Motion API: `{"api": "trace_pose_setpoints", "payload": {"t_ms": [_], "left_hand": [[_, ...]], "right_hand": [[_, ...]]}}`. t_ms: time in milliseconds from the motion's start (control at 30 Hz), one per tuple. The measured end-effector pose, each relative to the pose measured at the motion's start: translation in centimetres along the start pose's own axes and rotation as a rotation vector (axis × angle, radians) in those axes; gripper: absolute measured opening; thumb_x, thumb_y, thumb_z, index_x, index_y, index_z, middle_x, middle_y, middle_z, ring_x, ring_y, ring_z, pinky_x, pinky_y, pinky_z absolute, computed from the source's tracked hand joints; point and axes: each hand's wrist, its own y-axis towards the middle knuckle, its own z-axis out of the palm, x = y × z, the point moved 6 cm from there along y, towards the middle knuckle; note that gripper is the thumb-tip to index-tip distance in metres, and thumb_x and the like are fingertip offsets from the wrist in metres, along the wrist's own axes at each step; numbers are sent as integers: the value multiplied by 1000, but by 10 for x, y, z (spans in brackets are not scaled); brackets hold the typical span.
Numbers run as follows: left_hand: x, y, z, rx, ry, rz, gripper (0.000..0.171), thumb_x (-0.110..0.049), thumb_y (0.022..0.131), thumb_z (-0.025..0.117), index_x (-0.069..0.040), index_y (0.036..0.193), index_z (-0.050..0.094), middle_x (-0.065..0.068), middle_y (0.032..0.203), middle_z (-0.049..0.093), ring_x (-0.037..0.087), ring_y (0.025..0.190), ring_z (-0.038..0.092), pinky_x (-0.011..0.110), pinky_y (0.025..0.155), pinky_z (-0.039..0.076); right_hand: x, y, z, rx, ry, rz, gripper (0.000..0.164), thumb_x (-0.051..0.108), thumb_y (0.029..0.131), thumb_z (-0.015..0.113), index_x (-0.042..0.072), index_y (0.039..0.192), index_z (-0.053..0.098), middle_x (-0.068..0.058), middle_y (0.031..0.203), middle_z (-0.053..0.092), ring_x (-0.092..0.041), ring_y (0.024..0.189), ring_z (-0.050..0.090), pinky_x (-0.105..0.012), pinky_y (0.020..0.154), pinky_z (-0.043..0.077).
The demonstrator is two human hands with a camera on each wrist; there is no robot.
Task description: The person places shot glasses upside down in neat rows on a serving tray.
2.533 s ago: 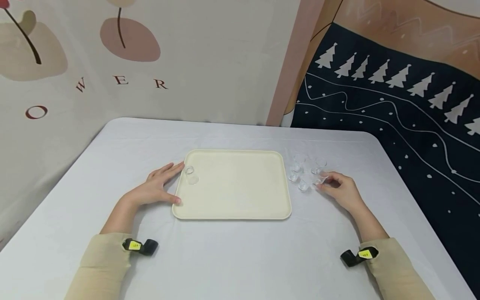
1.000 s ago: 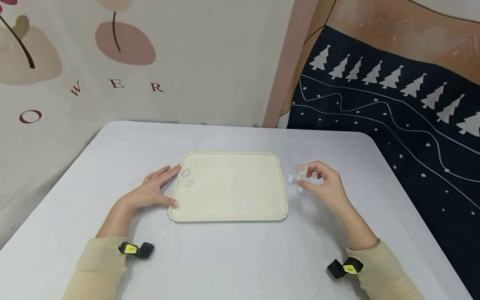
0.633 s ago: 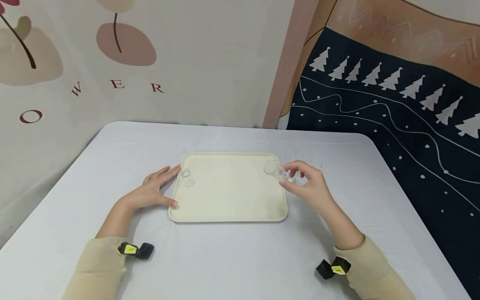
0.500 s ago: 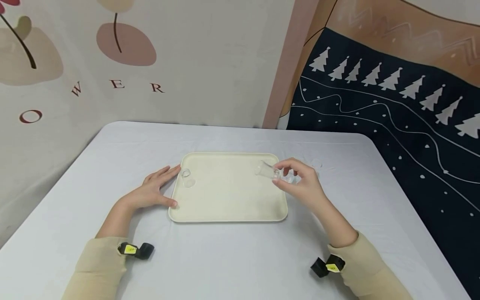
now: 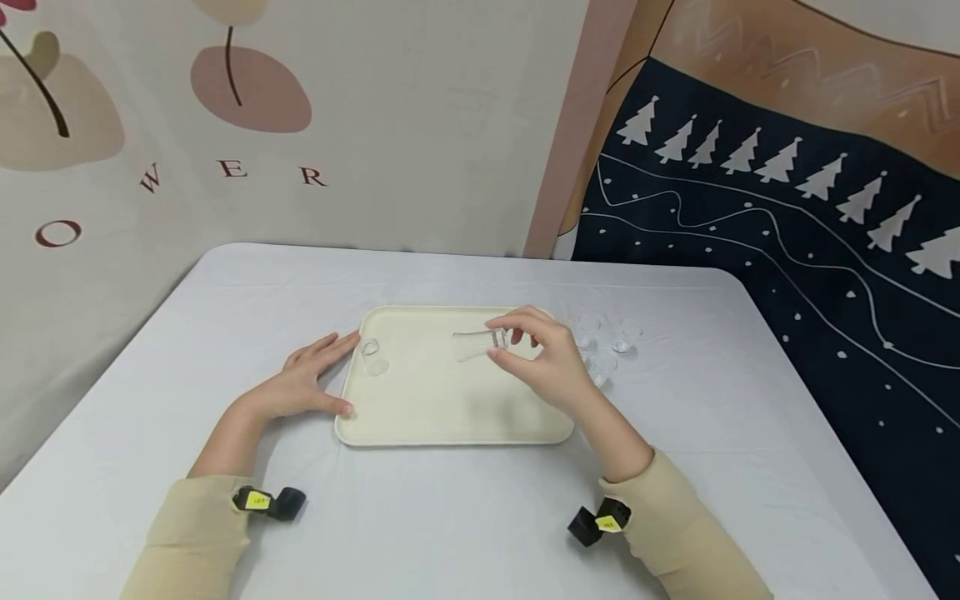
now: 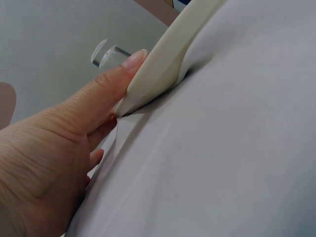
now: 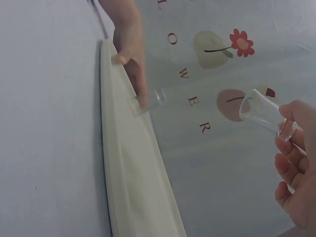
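Observation:
My right hand point(image 5: 543, 354) pinches a clear shot glass point(image 5: 472, 343) by its thick base, between thumb and fingers. The glass lies sideways in the air over the cream tray point(image 5: 442, 408), its wide mouth pointing left. At the tray's left side my left hand point(image 5: 300, 383) is spread, with the thumb on the rim and the fingertips along the edge. In the left wrist view, that thumb point(image 6: 116, 81) rests against the tray rim. Another shot glass point(image 7: 148, 102) stands upside down on the tray, near the left fingertips.
Several more clear glasses point(image 5: 621, 343) stand on the white tablecloth point(image 5: 465, 517) to the right of the tray, partly behind the right hand. Printed wall hangings point(image 5: 420, 125) border the table at the back and right.
My right hand has picked up a glass from the group on the right and carried it left over the tray, tipping it sideways. My left hand stays at the tray's edge.

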Motion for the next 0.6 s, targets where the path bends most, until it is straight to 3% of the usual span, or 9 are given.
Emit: {"api": "trace_pose_setpoints", "payload": {"t_ms": [300, 500, 600], "left_hand": [[-2, -1, 0, -1, -3, -10, 116, -50, 65, 84, -19, 155, 17, 25, 156, 6, 53, 136, 2, 77, 95, 8], [-1, -1, 1, -1, -6, -20, 118, -49, 64, 84, -20, 155, 16, 26, 156, 5, 54, 135, 2, 78, 94, 8], [0, -1, 1, -2, -7, -20, 118, -49, 64, 84, -20, 155, 16, 26, 156, 5, 55, 135, 1, 78, 94, 8]], "right_hand": [[-3, 9, 32, 22, 14, 51, 27, 7, 81, 75, 8, 108, 71, 2, 99, 66, -26, 81, 54, -35, 70, 38], [-7, 17, 51, 32, 24, 70, 29, 7, 80, 76, 9, 109, 72, 4, 99, 65, -18, 80, 53, -42, 68, 39], [-11, 21, 60, 34, 31, 90, 29, 7, 80, 76, 9, 109, 71, 3, 99, 65, -15, 79, 51, -38, 65, 38]]}}
